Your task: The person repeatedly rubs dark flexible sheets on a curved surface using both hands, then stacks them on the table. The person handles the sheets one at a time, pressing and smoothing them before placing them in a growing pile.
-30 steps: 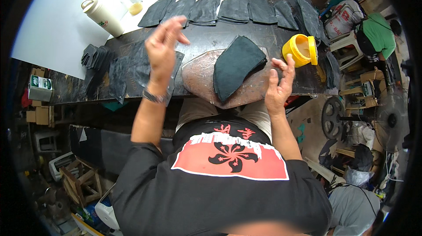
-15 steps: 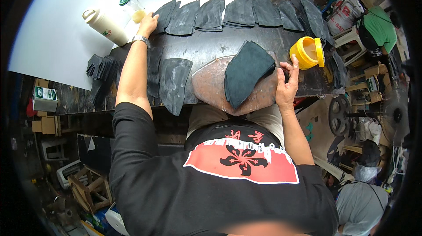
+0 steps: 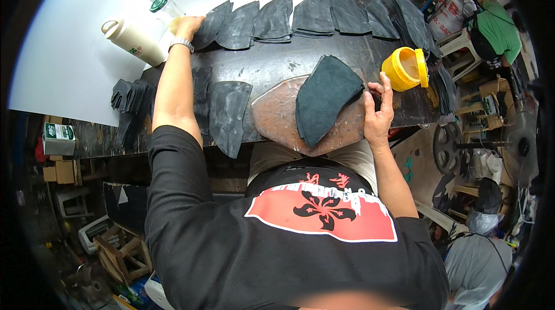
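Observation:
My left hand (image 3: 188, 26) reaches to the far left of the dark table, its fingers closed on the edge of a black curved piece (image 3: 211, 28) of thin sheet material at the left end of a row. A glass jar (image 3: 165, 8) with a green lid and a cream bottle (image 3: 132, 41) stand beside it. My right hand (image 3: 378, 114) rests at the right edge of a brown board (image 3: 276, 108), fingers curled around something dark that I cannot make out. Black pieces (image 3: 327, 99) lie stacked on the board. An open yellow tub (image 3: 399, 69) stands just beyond the right fingers.
More stacks of black pieces (image 3: 313, 15) line the back of the table. Others lie at the left (image 3: 133, 102) and front (image 3: 230, 113). A white sheet (image 3: 63, 61) covers the back left. At right are a white stool (image 3: 462, 56), a fan (image 3: 523, 146) and another person's grey shirt (image 3: 477, 269).
My left hand has shifted slightly left and nearer me, and the leftmost black piece has slid the same way. My right hand has stayed beside the board.

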Action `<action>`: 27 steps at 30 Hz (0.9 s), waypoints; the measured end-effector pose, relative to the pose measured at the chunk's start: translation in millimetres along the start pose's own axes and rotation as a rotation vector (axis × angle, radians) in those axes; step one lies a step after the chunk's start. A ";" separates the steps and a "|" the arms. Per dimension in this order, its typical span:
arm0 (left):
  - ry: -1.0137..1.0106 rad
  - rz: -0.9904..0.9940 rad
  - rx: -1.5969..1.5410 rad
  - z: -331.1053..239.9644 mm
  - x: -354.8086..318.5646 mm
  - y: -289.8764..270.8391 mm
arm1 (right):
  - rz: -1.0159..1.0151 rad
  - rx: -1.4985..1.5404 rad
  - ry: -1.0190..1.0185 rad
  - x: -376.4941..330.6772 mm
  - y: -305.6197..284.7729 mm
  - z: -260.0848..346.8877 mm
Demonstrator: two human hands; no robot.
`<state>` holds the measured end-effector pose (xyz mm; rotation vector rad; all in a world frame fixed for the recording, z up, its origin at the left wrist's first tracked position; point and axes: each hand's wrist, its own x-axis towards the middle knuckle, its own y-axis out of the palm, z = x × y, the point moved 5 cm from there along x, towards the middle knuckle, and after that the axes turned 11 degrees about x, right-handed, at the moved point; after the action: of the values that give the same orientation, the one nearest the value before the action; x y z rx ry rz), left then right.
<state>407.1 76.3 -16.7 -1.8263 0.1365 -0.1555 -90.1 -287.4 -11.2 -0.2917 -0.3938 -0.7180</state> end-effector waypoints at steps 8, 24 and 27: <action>-0.081 0.060 -0.538 3.3 -2.3 11.1 | 0.011 -0.040 -0.012 -0.4 -0.4 1.3; -0.049 -0.205 -0.634 23.7 -21.4 -24.5 | 0.018 -0.018 -0.008 -0.4 -0.6 1.6; -0.050 -0.176 -0.675 21.4 -22.9 -40.1 | 0.026 -0.024 -0.014 -0.4 -0.5 2.0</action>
<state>388.8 111.0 15.7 -2.5146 -0.0143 -0.2031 -91.2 -286.7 -9.5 -0.3243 -0.3948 -0.6964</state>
